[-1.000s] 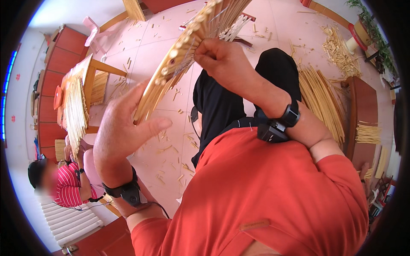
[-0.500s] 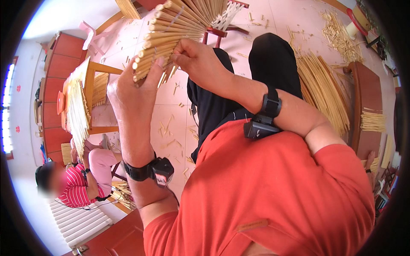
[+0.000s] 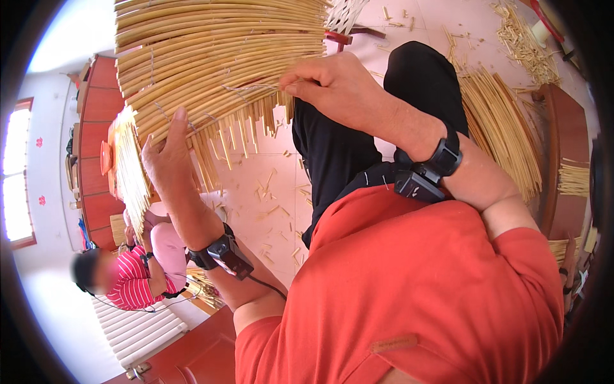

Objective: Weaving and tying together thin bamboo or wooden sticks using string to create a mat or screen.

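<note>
A mat of straight yellow sticks [image 3: 211, 45], tied across with thin wire, fills the upper middle, its lower edge ragged with stick ends. My left hand [image 3: 169, 157] grips its lower left part, thumb on the face and the other fingers partly hidden. At the mat's right part my right hand [image 3: 329, 86] is closed in a pinch by a strand of wire [image 3: 246, 87]; exactly what its fingertips grip is small. Both my wrists carry black strapped devices. Under the right hand are my black-clad knees [image 3: 422, 64].
Left, a person [image 3: 134, 275] in striped top sits beside another stick bundle [image 3: 134, 166] and red cabinets [image 3: 96, 96]. Right lie long sticks [image 3: 499, 128], a brown wooden bench [image 3: 566, 141] and another person's hand [image 3: 566, 269]. Offcuts [image 3: 524, 45] litter the floor; a red stool [image 3: 339, 38] stands behind.
The mat has swung from an edge-on, fanned view to showing its broad face. My left hand has gone from loosely open to gripping it; my right hand has shifted with it.
</note>
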A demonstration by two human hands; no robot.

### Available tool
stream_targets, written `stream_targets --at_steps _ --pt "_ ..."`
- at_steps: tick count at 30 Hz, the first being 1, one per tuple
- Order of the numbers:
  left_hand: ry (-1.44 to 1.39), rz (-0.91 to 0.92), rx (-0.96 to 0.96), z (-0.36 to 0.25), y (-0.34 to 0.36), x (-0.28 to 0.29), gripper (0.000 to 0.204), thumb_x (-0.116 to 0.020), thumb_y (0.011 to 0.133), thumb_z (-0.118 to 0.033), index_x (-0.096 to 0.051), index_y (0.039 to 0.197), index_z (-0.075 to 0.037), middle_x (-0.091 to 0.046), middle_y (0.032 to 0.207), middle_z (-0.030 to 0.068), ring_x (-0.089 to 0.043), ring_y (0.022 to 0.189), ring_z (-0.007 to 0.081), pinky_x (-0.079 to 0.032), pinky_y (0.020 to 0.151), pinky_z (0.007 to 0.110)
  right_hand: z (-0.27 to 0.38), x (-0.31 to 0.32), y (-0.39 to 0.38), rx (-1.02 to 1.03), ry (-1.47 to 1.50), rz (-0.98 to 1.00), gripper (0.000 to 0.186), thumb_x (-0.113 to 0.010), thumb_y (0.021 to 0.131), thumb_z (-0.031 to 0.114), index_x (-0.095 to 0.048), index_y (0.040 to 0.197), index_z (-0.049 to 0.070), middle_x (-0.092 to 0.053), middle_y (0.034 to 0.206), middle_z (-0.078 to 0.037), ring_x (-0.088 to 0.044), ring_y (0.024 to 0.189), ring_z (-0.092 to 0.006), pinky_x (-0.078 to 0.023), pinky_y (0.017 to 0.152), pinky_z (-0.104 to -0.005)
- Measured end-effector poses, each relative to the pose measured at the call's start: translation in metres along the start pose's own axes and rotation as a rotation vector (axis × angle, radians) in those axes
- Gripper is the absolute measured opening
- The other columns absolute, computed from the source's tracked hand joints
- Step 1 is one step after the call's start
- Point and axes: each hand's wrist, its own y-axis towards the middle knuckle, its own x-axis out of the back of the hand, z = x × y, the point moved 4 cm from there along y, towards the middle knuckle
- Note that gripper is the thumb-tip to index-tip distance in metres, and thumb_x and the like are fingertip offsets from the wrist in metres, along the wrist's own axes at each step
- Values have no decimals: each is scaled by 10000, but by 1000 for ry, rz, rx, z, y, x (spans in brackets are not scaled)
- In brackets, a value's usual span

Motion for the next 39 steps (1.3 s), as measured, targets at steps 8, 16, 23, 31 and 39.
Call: stream_targets --at_steps 8,16,23,31,39 --pt "-201 30 17 4 4 1 469 -774 842 -155 -591 1230 34 -676 1050 85 -629 891 143 -503 779 280 0 -34 42 182 -35 86 231 -537 857 147 -722 976 78 -681 786 -160 -664 731 -349 -535 690 -453" --pt "-124 -50 34 6 4 7 474 -746 863 -173 -576 1256 31 -668 1100 107 -639 973 157 -515 830 283 -4 -51 60 180 38 144 238 -543 850 140 -723 983 57 -674 775 -184 -659 696 -356 -538 670 -452" --pt "-50 -86 212 -2 -3 4 506 -761 854 -192 -563 1256 43 -666 1126 128 -667 968 190 -550 843 304 -3 -53 62 231 68 113 252 -548 846 119 -715 1018 40 -674 773 -186 -669 704 -346 -545 672 -431" --pt "-146 -39 38 2 0 4 503 -749 871 -159 -543 1270 69 -660 1152 157 -671 981 211 -554 845 312 -5 -58 61 172 47 141 253 -546 846 120 -717 1016 47 -684 796 -174 -674 731 -338 -551 691 -429" --pt "-118 -52 49 5 -3 6 514 -751 864 -158 -539 1269 76 -661 1148 160 -673 974 206 -558 839 312 -5 -58 57 237 20 101 252 -591 855 63 -716 1073 51 -709 799 -136 -679 660 -235 -538 631 -320"
